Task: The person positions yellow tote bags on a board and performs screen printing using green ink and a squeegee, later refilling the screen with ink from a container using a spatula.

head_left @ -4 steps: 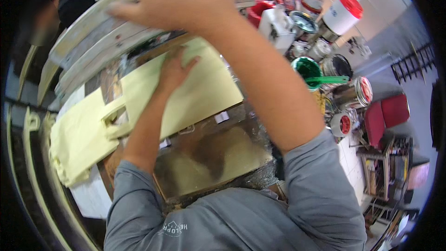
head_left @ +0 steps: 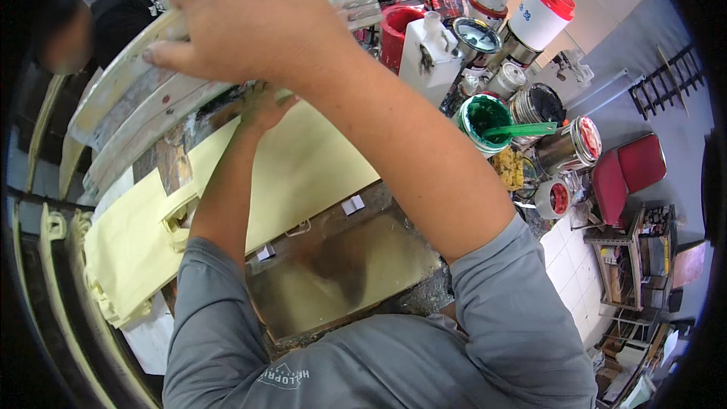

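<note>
While the right hand (head_left: 246, 21) clasps a frame (head_left: 113, 82), the left hand (head_left: 265, 112) lies spread on yellow cloth (head_left: 318, 155).

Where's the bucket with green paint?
In the head view, the green paint bucket is right of centre, beside the right forearm, left of the red chair.

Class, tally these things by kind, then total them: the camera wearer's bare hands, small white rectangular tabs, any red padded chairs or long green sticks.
Wearer's bare hands: 2
Small white rectangular tabs: 2
Red padded chair: 1
Long green stick: 1
Total: 6
</note>
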A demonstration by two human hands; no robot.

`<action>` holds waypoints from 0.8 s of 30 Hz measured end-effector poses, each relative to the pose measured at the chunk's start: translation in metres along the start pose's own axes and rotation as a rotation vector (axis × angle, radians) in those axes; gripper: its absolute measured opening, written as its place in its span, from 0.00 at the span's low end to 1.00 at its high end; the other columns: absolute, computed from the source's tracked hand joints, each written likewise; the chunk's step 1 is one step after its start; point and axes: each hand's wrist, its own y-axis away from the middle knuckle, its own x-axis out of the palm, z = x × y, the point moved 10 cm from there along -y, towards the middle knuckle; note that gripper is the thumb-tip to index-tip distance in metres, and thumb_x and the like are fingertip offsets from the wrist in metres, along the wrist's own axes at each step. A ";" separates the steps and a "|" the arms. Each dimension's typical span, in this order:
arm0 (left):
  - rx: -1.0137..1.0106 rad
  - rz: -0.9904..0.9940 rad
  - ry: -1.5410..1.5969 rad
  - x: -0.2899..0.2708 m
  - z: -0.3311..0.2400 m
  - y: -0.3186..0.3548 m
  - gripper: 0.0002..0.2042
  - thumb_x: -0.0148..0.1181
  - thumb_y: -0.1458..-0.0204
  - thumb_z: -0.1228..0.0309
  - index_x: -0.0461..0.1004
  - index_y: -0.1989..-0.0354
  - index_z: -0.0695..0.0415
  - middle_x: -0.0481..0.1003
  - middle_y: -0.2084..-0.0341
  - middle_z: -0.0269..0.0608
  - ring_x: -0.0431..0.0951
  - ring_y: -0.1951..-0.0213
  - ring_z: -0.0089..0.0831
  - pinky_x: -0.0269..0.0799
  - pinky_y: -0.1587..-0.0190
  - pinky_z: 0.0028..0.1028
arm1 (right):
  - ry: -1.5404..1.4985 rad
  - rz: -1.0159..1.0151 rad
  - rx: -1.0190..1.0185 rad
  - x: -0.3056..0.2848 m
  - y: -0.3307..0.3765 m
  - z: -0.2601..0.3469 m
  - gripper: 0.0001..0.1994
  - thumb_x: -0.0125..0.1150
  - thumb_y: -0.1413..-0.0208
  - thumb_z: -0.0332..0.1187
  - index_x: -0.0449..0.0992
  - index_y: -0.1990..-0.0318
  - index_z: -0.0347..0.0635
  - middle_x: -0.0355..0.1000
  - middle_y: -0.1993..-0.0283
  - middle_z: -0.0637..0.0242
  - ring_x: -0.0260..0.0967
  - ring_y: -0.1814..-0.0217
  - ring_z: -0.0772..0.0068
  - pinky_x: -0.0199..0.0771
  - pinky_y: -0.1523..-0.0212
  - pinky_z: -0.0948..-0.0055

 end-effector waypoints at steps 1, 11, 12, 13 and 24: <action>0.021 0.028 -0.018 0.002 0.005 -0.001 0.47 0.62 0.40 0.36 0.57 0.21 0.56 0.59 0.23 0.59 0.56 0.23 0.59 0.58 0.25 0.53 | 0.007 -0.031 -0.003 -0.001 0.002 -0.006 0.29 0.46 0.25 0.59 0.78 0.49 0.37 0.78 0.52 0.59 0.74 0.48 0.68 0.72 0.37 0.55; -0.049 -0.338 0.261 -0.071 0.017 0.122 0.44 0.67 0.39 0.46 0.61 0.24 0.67 0.77 0.41 0.62 0.78 0.42 0.52 0.74 0.38 0.46 | -0.026 -0.163 -0.010 0.014 0.009 0.010 0.27 0.52 0.29 0.60 0.78 0.54 0.41 0.77 0.57 0.59 0.73 0.53 0.65 0.72 0.50 0.57; -0.163 -0.238 0.519 -0.095 0.012 0.170 0.41 0.70 0.38 0.52 0.62 0.25 0.68 0.81 0.46 0.58 0.83 0.48 0.46 0.79 0.45 0.42 | -0.022 -0.065 0.018 0.010 0.019 0.009 0.28 0.58 0.34 0.61 0.79 0.47 0.43 0.79 0.52 0.54 0.74 0.46 0.59 0.67 0.44 0.55; -0.251 -0.361 0.819 -0.116 0.030 0.223 0.41 0.71 0.39 0.59 0.59 0.24 0.68 0.82 0.51 0.53 0.83 0.53 0.40 0.80 0.49 0.36 | -0.019 0.025 0.040 0.002 0.027 0.011 0.30 0.63 0.38 0.61 0.81 0.40 0.46 0.81 0.47 0.50 0.76 0.39 0.53 0.63 0.38 0.52; -0.419 -0.590 1.081 -0.061 0.049 0.403 0.52 0.89 0.63 0.65 0.66 0.26 0.65 0.81 0.42 0.48 0.80 0.41 0.38 0.73 0.36 0.38 | -0.028 0.426 0.096 0.082 0.194 0.070 0.26 0.81 0.53 0.42 0.73 0.51 0.45 0.72 0.54 0.63 0.71 0.45 0.55 0.61 0.48 0.52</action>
